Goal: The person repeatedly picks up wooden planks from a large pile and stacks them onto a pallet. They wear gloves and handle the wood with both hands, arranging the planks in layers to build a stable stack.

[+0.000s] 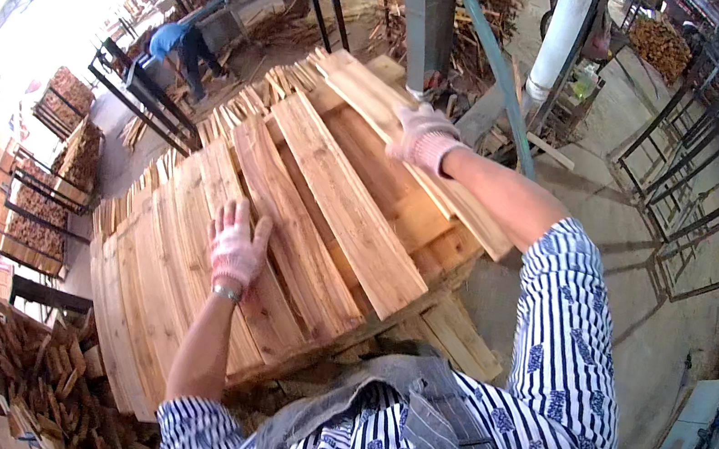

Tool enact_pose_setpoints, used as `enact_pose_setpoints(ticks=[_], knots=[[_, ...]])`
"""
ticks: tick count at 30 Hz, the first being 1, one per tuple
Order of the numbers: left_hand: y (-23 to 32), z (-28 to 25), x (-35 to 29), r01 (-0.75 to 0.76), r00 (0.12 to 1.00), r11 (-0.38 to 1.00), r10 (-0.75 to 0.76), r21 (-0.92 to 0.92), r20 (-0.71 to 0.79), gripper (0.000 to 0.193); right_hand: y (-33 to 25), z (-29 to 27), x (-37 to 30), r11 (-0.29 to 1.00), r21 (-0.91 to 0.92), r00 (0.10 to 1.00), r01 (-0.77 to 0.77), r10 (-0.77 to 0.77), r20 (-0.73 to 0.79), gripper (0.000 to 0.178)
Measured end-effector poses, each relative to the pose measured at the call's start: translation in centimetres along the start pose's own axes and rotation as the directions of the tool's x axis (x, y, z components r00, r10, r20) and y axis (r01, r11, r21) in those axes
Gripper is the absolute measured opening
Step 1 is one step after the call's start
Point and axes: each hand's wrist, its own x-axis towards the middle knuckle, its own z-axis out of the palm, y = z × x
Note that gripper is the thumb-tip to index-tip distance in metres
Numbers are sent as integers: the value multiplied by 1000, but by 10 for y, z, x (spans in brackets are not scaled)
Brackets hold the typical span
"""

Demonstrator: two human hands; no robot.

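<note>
Dark wood scraps [50, 369] lie heaped at lower left. Beside them, pale planks [154, 260] lie side by side in a row, the gloved left hand [237, 246] flat on them, fingers spread. A lighter plank [348, 205] lies between the hands. At right, the gloved right hand [427, 139] touches the outermost board [476, 225]; whether it grips cannot be told.

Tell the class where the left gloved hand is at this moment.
In the head view, the left hand is left of centre, spread flat on the planks, lower and farther left than the right hand.
</note>
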Motion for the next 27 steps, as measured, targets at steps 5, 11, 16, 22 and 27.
enact_pose_setpoints(ticks=[5, 11, 16, 22, 27], knots=[[-3, 8, -3, -26, 999, 998, 24, -52, -40, 59, -17, 9, -61, 988, 145, 990, -60, 40, 134, 85], [-8, 15, -5, -5, 997, 999, 2, -38, -75, 60, -38, 27, -74, 979, 105, 980, 175, -183, 80, 81], [5, 19, 10, 26, 998, 998, -29, -61, -54, 63, 27, 6, 10, 999, -40, 986, 23, -29, -165, 69], [-6, 25, 1, 29, 995, 1000, -30, -6, -95, 56, -36, 48, 10, 995, -101, 994, 12, -23, -108, 57], [-6, -3, 0, 9, 998, 996, -14, -89, -63, 35, -21, 78, 27, 794, -226, 656, 565, -598, -460, 50]])
